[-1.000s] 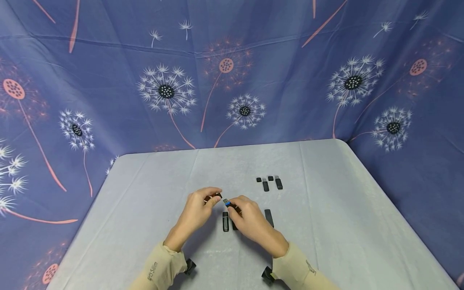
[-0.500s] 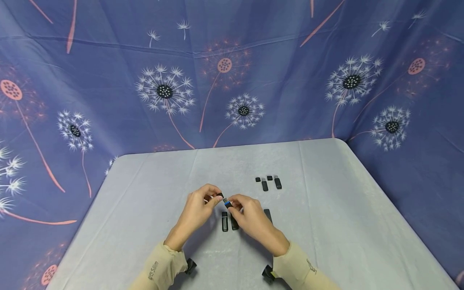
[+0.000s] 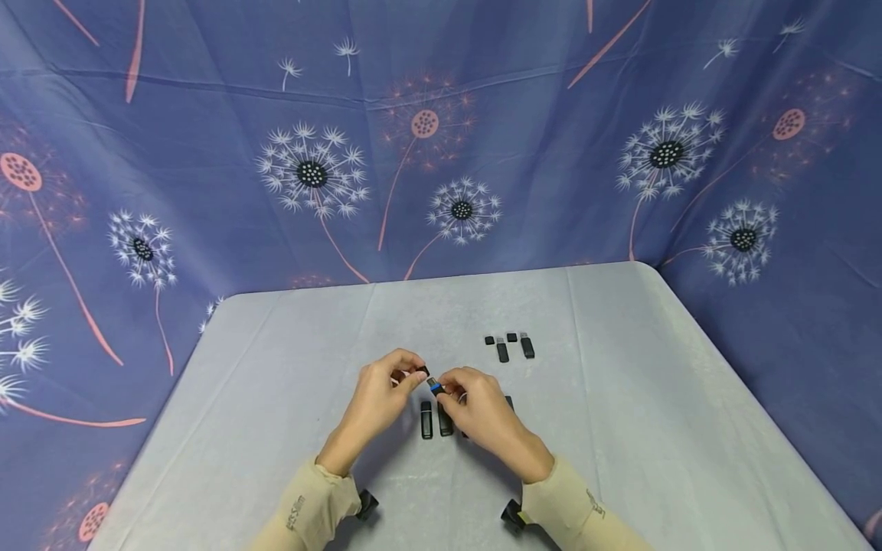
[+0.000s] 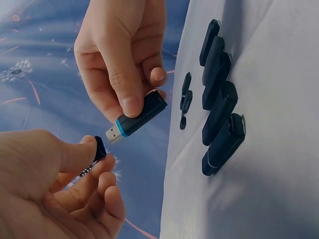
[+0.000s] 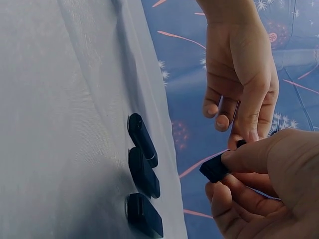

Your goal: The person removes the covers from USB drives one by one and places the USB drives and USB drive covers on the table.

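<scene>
Black drive [image 4: 143, 114] pinched between thumb and fingers of the right hand [image 4: 119, 55]; its metal plug [image 4: 113, 133], ringed at the base by a blue collar [image 4: 121, 127], points away from those fingertips toward the left hand [image 4: 57, 179]. Left thumb and fingertips pinch the cap [image 4: 100, 148], just off the plug's tip, apart. Relation judged critical: the drive's long axis runs, in the head view, from the right fingers forward and leftward to the cap; cannot tell whether the cap's mouth sits square to it. Nothing visible stands in the gap. Below the fingers and nearer the wearer: row of five dark drives [image 4: 220, 113] on the table [image 4: 269, 99]. Beyond the right fingers: two uncapped drives [image 3: 502, 351], two loose caps [image 3: 511, 337] beside them.
</scene>
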A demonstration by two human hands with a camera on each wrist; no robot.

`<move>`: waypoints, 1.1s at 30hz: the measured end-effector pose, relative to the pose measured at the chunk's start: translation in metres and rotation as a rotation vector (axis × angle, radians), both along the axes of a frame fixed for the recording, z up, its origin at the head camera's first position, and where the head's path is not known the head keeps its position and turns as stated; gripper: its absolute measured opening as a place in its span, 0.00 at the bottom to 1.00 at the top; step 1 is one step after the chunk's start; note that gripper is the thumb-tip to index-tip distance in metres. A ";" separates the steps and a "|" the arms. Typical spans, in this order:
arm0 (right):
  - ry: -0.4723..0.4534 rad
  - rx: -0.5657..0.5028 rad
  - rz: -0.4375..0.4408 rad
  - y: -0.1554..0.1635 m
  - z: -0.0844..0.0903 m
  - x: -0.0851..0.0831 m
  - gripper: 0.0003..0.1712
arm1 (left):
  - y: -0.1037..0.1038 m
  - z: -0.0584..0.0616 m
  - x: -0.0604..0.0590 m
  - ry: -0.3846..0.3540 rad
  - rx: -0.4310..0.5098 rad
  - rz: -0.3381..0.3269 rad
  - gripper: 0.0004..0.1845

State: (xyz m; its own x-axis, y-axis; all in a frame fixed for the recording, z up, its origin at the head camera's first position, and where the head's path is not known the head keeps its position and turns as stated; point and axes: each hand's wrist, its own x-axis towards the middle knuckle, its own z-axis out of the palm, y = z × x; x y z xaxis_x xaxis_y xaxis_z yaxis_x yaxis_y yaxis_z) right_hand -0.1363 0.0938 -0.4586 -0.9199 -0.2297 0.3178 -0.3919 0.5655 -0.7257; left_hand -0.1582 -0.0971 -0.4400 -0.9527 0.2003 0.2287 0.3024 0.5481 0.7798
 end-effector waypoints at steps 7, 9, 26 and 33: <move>0.002 -0.003 -0.006 0.002 -0.001 -0.001 0.07 | 0.000 0.000 0.000 -0.005 0.003 -0.021 0.05; 0.003 0.001 0.000 0.003 -0.001 -0.002 0.07 | 0.000 0.000 0.000 -0.002 0.005 -0.024 0.05; -0.018 0.024 0.015 0.005 -0.005 -0.003 0.07 | -0.001 -0.003 0.001 -0.024 0.016 -0.043 0.04; -0.016 0.027 0.007 0.006 -0.003 -0.004 0.07 | -0.001 -0.003 0.000 -0.017 0.008 -0.043 0.04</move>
State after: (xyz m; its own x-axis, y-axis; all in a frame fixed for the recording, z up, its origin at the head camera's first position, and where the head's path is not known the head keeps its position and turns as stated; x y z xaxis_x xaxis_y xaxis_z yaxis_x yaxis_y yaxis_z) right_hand -0.1403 0.0997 -0.4614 -0.9232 -0.2444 0.2965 -0.3842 0.5824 -0.7164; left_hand -0.1584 -0.0981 -0.4427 -0.9469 0.2396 0.2143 0.3124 0.5284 0.7895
